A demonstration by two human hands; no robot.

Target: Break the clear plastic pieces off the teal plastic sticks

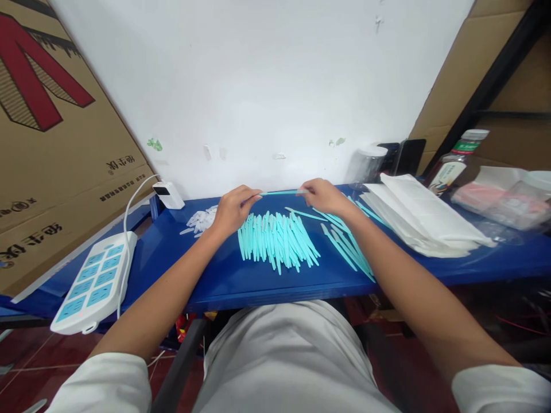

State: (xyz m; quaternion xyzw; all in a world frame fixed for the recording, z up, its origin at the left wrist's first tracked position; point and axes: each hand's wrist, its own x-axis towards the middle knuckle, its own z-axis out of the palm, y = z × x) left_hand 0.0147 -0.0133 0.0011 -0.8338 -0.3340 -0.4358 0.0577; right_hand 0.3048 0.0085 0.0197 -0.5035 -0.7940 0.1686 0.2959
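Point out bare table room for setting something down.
Free: the blue table between the power strip and white pieces; a narrow band between the middle stick pile and front edge. Crowded: the right side, with loose sticks, white packets and a bottle.

the one view looked out from the wearer's head, facing forward and down across the blue table (pixel 228 285) to the white wall (pixel 275 86) at twelve o'clock. the white shirt (pixel 284 361) sat close below, at six; the left hand (pixel 233 207) and right hand (pixel 323 195) were farther off, near the dial's centre.
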